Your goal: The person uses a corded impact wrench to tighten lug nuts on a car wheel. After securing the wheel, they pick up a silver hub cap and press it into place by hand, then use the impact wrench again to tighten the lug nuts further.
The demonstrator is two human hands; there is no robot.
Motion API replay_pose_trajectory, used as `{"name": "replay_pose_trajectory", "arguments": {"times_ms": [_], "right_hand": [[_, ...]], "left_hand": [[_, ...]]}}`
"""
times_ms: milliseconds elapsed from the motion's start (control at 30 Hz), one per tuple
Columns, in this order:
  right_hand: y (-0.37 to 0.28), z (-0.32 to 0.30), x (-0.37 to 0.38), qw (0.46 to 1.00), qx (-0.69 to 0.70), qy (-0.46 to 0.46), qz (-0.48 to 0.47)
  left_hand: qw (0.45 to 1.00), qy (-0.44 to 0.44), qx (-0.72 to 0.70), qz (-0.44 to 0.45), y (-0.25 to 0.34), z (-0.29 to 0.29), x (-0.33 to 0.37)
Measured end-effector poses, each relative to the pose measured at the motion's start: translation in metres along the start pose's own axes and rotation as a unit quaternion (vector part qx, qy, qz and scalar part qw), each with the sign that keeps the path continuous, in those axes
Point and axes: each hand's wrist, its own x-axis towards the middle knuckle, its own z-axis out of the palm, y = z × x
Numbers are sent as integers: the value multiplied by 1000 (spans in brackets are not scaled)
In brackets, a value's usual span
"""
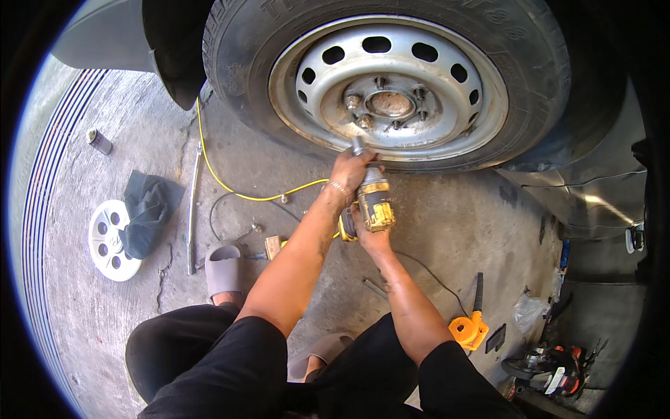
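I hold a yellow and black cordless impact wrench (377,207) with both hands, its socket (358,145) pointing at the wheel. My left hand (349,173) is closed around the nose of the wrench, behind the socket. Below it, my right hand (371,236) grips the handle, which it partly hides. The silver steel wheel (377,63) with its black tire (244,84) stands in front of me. Several bare studs ring its hub (389,104). Rusty lug nuts (365,121) sit at the hub's lower left, just beyond the socket tip.
At left lie a white wheel cover (102,264), a dark cloth (148,216), a long metal bar (194,209) and a can (99,142). A yellow cable (230,188) crosses the floor near a wooden block (273,246). At right are an orange blower (469,329) and a red-black machine (558,370).
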Motion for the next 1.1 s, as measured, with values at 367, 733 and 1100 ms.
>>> {"name": "replay_pose_trajectory", "arguments": {"times_ms": [367, 733, 1100], "right_hand": [[-6, 47, 38, 987, -111, 89, -78], [20, 52, 53, 974, -96, 136, -152], [9, 52, 49, 983, -54, 112, -136]], "left_hand": [[990, -73, 104, -62, 63, 14, 21], [986, -113, 94, -82, 62, 3, 28], [986, -110, 108, -70, 64, 3, 25]]}}
